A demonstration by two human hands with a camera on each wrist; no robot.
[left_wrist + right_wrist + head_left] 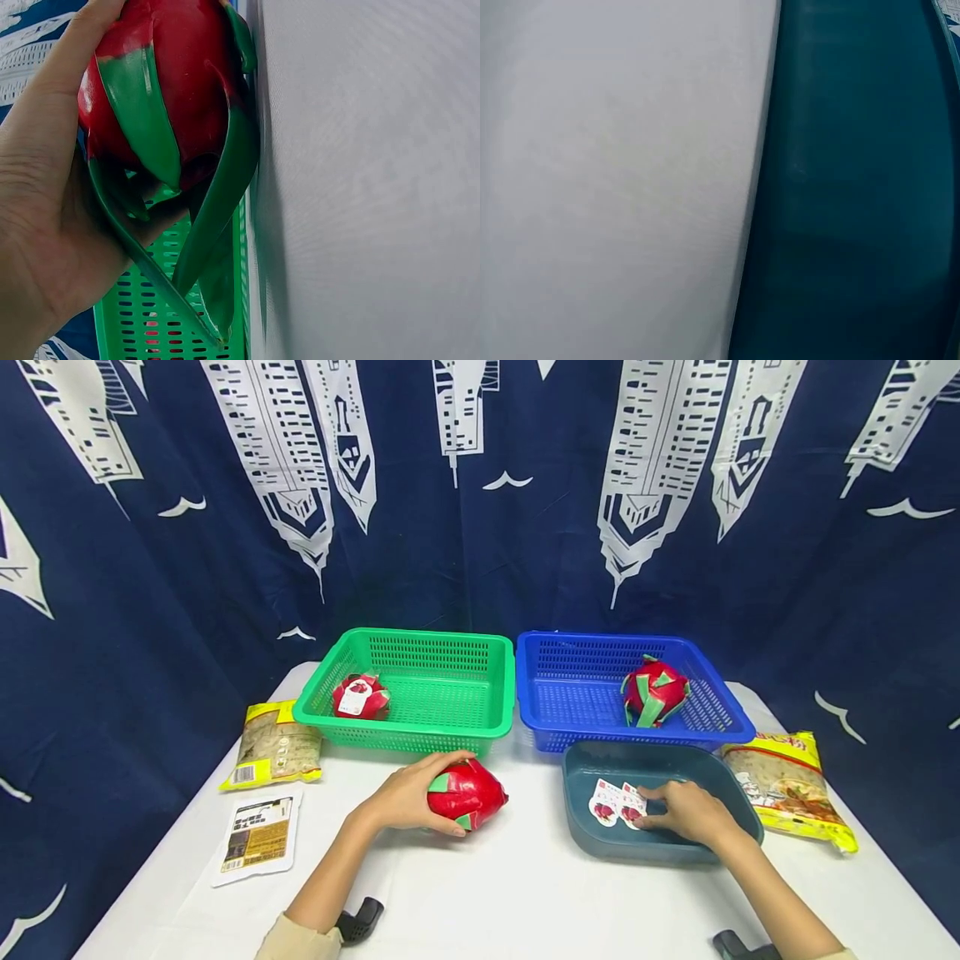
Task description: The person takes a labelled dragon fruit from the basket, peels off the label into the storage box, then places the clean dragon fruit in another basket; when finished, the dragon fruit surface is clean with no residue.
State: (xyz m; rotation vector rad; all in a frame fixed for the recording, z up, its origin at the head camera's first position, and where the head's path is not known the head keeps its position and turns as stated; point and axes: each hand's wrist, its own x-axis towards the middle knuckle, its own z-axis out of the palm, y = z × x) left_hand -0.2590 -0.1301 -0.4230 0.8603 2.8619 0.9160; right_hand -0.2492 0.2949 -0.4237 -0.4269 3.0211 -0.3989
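My left hand [408, 793] grips a red dragon fruit [472, 795] with green leaf tips, low over the white table in front of the green basket. In the left wrist view the fingers curve round the dragon fruit [191, 82], its long green leaves hanging free. Reaching into a teal basin [592, 839], my right hand [690, 814] has thumb and forefinger apart, touching the right one of two white labels [630, 803] printed with a red fruit. The left label [604, 803] lies beside it. The right wrist view catches only the table and basin [855, 180], not the hand.
Behind stand a green basket [420, 735] holding a labelled dragon fruit [367, 703] and a blue basket [555, 739] holding an unlabelled-looking one [655, 692]. Yellow food packets [273, 743] [787, 789] flank them. A flat white pouch [258, 837] lies at left.
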